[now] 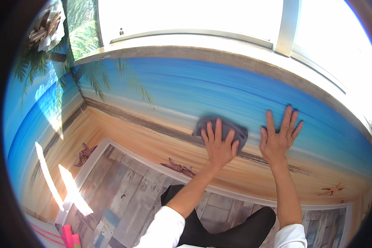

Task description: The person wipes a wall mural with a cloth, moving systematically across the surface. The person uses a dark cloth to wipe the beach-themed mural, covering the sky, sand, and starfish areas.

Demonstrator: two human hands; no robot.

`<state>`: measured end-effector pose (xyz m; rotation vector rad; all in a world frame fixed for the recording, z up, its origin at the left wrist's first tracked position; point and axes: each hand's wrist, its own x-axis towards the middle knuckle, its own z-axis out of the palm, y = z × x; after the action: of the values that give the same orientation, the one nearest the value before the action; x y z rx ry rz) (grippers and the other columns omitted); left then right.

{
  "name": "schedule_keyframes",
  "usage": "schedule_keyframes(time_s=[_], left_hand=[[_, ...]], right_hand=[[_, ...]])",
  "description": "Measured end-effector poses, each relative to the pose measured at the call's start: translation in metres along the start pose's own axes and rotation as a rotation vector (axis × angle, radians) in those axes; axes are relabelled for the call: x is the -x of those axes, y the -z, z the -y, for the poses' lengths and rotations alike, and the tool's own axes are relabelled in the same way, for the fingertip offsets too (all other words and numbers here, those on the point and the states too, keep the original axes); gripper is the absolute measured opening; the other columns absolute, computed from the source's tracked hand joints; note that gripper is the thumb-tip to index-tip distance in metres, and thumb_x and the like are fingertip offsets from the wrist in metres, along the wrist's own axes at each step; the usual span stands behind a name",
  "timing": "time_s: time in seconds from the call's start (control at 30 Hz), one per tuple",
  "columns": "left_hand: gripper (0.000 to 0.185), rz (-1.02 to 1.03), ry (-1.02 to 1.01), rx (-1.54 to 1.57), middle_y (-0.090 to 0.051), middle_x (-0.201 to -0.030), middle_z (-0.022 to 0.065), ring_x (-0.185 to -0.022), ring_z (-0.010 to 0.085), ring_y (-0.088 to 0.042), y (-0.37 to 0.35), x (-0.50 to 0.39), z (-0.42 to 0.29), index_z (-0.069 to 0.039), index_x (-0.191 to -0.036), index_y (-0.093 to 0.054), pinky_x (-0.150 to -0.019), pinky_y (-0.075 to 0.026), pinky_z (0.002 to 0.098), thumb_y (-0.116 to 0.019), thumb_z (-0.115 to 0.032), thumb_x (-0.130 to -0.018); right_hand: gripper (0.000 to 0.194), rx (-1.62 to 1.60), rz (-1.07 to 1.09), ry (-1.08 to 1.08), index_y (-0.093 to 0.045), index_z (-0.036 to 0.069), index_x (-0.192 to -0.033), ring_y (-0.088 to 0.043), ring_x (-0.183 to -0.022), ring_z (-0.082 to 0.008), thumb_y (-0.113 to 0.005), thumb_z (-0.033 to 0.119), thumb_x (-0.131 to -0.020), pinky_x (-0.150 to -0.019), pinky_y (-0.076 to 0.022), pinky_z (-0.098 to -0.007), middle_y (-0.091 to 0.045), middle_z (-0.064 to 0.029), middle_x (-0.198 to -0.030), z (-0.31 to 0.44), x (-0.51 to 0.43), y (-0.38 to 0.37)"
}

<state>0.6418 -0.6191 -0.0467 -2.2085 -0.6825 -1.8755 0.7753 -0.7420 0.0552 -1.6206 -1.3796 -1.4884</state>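
A folded grey cloth (242, 132) lies pressed against a beach-scene wall covering (179, 93) by my left hand (219, 143). Its fingers are spread over the cloth, whose edges look slightly blurred. To the right, my right hand (277, 139) rests with fingers apart on the blue sea part of the same wall and holds nothing. Both forearms reach up from white sleeves. Below the hands, the print turns to sand, with a purple starfish (180, 168) at the baseboard.
A bright window with a stone-like sill (179, 52) runs above the wall. White baseboard (235, 196) meets a wood-look floor (127, 192). My dark-clad knees (254, 224) are close to it. A pink object (68, 237) lies at lower left, and a large pale artificial flower (51, 26) is at upper left.
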Motion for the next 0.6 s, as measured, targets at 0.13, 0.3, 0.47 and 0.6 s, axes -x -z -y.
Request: schedule_keyframes(time_s=[0.13, 0.3, 0.47, 0.6], left_hand=[[0.043, -0.053, -0.020, -0.011, -0.028, -0.161, 0.0359, -0.148, 0.0612, -0.020, 0.014, -0.091, 0.037, -0.007, -0.129, -0.061, -0.112, -0.016, 0.0753, -0.051, -0.038, -0.100], [0.041, -0.037, 0.019, -0.018, -0.028, -0.161, 0.0363, -0.148, 0.0615, -0.019, 0.017, -0.074, 0.046, -0.007, -0.128, -0.061, -0.113, -0.016, 0.0744, -0.054, -0.035, -0.098], [0.042, -0.032, 0.016, -0.046, -0.032, -0.160, 0.0322, -0.146, 0.0602, -0.024, 0.026, 0.008, 0.049, -0.011, -0.125, -0.065, -0.111, -0.021, 0.0748, -0.060, -0.039, -0.095], [0.042, -0.033, 0.132, -0.012, -0.028, -0.162, 0.0329, -0.147, 0.0610, -0.022, 0.030, -0.041, 0.081, -0.012, -0.133, -0.060, -0.112, -0.018, 0.0758, -0.056, -0.036, -0.098]], right_hand=[[0.043, -0.017, -0.036, -0.003, -0.064, 0.025, -0.142, -0.025, -0.155, -0.0433, -0.060, 0.033, -0.100, -0.125, -0.0037, -0.0602, -0.037, -0.0262, -0.162, -0.004, 0.003, -0.004], [0.039, -0.070, -0.035, 0.040, -0.067, 0.025, -0.139, -0.026, -0.154, -0.0434, -0.060, 0.030, -0.101, -0.125, -0.0029, -0.0613, -0.043, -0.0258, -0.158, -0.002, 0.010, -0.008], [0.037, -0.054, 0.022, 0.211, -0.069, 0.026, -0.135, -0.028, -0.154, -0.0414, -0.062, 0.025, -0.098, -0.125, -0.0025, -0.0616, -0.046, -0.0191, -0.159, 0.028, 0.015, -0.019], [0.039, -0.106, -0.001, 0.151, -0.069, 0.027, -0.134, -0.029, -0.154, -0.0402, -0.063, 0.022, -0.097, -0.126, -0.0029, -0.0612, -0.047, -0.0163, -0.159, 0.036, 0.018, -0.024]])
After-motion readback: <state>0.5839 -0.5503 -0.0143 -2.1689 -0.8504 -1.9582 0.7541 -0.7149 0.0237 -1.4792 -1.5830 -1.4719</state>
